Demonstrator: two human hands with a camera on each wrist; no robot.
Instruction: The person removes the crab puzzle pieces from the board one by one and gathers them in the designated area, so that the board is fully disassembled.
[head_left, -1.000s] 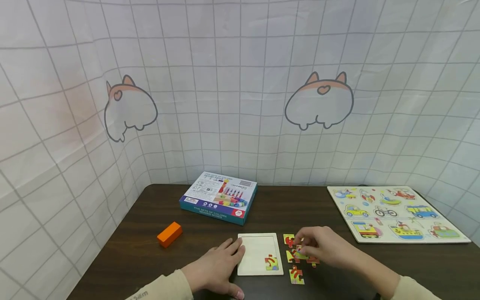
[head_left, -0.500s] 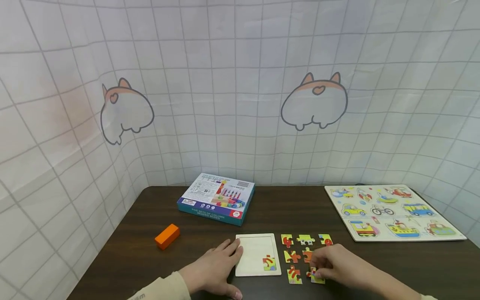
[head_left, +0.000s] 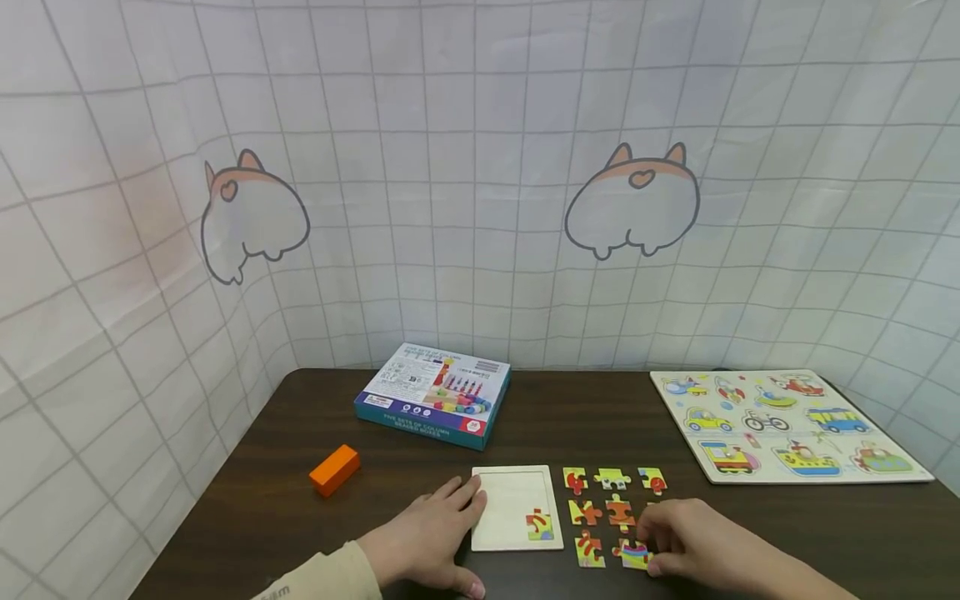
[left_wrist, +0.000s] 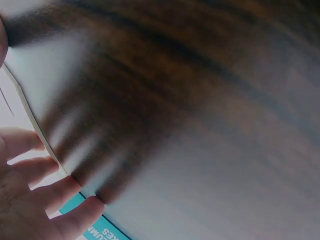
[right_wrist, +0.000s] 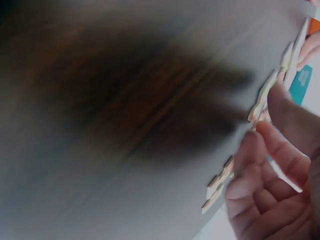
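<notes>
My left hand lies with fingers spread, fingertips on the left edge of a pale wooden puzzle tray. One jigsaw piece sits in the tray's lower right corner. Several yellow and red jigsaw pieces lie in rows right of the tray, among them an orange one. My right hand has thumb and fingers curled at the right end of a rainbow-striped jigsaw piece in the front row. In the right wrist view the thumb and fingertips meet close by the pieces. The hand partly hides another piece behind it.
A boxed toy set stands behind the tray. An orange block is at the left. At the right back lies a large picture board with vehicles. A white grid curtain closes off the table's back and sides.
My right hand has moved right and toward the front, from over the middle pieces to the rainbow-striped jigsaw piece, uncovering the back-row pieces. My left hand has stayed at the tray.
</notes>
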